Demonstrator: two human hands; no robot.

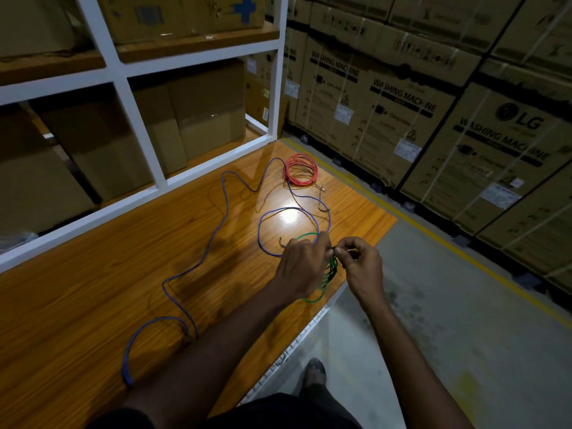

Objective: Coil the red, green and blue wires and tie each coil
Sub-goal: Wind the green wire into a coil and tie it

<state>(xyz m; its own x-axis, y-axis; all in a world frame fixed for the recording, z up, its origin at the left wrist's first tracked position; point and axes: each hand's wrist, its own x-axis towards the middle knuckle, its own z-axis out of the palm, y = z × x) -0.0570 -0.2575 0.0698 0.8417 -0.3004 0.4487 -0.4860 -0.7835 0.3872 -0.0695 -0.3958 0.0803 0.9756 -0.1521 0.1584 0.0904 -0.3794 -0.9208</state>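
The green wire (pixel 313 300), coiled, is pinched by the left grip (pixel 301 264) and right grip (pixel 360 264) over the surface's (pixel 93 305) near right edge, apparently mid-tie. The red wire (pixel 300 168) lies coiled far off; the blue wire (pixel 126 366) is not yet coiled.

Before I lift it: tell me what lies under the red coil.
The red coil rests on the wooden tabletop; wood shows through its middle. The blue wire meets its left edge; whether it runs beneath is hidden by the loops.
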